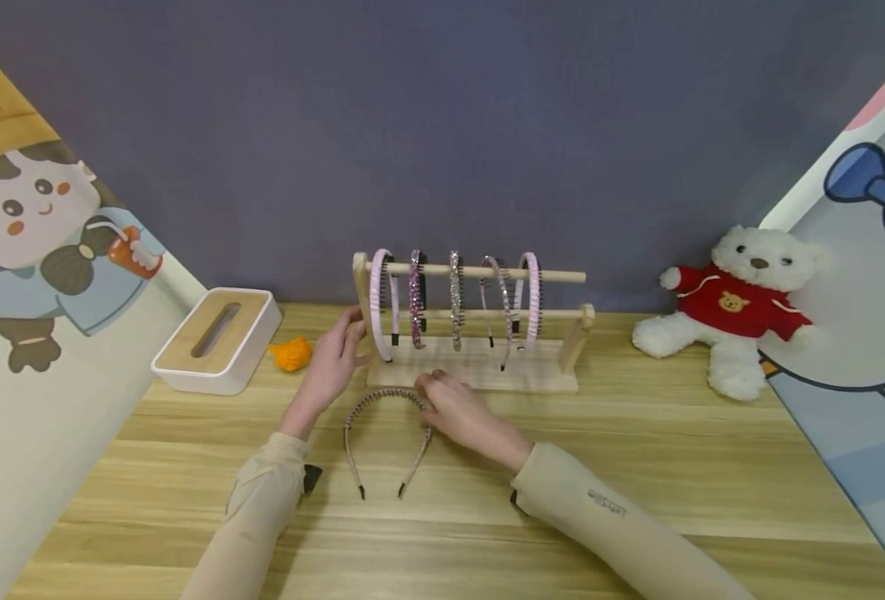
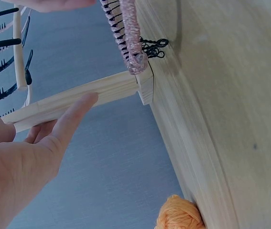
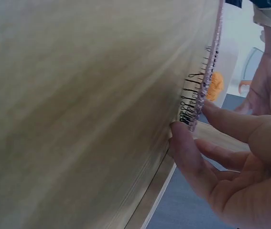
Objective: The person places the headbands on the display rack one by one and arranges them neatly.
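Observation:
A wooden rack [image 1: 472, 379] with two rods stands against the back wall, several headbands hung along it. My left hand [image 1: 332, 360] grips the rack's left upright [image 2: 78, 99], its fingers partly hidden behind the wood. In front of the rack, a thin pinkish headband [image 1: 390, 392] with dark comb teeth lies over the table, its two ends toward me. My right hand [image 1: 457, 408] pinches that headband on its right side. The right wrist view shows the thumb and a finger of the right hand [image 3: 240, 167] on either side of the glittery band [image 3: 207, 81].
Left of the rack are an orange ball-like bundle [image 1: 292, 355] and a white tissue box [image 1: 217, 342] with a wooden lid. A white teddy bear [image 1: 735, 308] in a red top sits at the right. Behind everything rises a dark blue-grey wall [image 1: 442, 125].

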`<state>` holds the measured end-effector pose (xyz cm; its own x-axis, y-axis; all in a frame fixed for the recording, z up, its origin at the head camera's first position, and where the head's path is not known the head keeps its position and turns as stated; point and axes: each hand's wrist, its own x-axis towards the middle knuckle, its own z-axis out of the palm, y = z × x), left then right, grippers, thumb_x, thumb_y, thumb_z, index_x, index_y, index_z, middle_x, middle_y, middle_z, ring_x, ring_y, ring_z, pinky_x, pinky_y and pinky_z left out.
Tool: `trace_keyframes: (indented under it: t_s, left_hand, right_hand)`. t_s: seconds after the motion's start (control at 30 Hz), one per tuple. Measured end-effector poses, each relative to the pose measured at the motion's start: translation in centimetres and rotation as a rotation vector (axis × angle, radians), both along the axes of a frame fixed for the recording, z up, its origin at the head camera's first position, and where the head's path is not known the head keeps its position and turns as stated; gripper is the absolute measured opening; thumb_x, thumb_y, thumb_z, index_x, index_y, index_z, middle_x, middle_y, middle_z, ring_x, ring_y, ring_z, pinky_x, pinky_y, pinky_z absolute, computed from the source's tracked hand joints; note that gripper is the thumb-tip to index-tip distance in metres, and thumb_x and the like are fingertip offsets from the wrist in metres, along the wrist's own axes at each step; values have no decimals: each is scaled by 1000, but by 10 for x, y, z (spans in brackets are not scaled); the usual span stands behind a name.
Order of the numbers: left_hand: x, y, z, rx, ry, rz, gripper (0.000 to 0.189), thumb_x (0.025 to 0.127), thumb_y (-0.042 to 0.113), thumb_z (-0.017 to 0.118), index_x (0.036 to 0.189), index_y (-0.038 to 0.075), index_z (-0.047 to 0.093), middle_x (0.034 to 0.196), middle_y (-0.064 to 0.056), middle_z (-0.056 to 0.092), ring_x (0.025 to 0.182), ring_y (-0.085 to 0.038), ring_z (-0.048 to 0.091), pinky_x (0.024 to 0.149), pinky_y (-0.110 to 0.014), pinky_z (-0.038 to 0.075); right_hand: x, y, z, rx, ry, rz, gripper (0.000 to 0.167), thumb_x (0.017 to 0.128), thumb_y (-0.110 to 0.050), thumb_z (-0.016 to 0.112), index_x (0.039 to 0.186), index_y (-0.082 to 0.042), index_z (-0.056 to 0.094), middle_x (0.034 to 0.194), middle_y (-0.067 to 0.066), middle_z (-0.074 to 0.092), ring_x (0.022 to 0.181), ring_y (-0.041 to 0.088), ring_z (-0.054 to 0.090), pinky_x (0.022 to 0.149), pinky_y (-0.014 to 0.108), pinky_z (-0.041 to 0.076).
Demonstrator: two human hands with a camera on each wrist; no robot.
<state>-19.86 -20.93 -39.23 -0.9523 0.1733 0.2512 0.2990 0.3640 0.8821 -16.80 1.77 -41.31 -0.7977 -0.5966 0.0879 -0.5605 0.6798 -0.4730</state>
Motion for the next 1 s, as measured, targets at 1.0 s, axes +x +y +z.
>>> trace_keyframes:
  t_s: [1.0]
  left_hand:
    - [4,0,3,2,8,-3,44,120,14,34,155,-10,39,154,-35,45,140,-55,49,95,-55,63]
  right_hand:
    - [0,-4,5,-39,-139,-54,27,90,11,78,116,9,71,103,18,73,93,30,70,81,34,66]
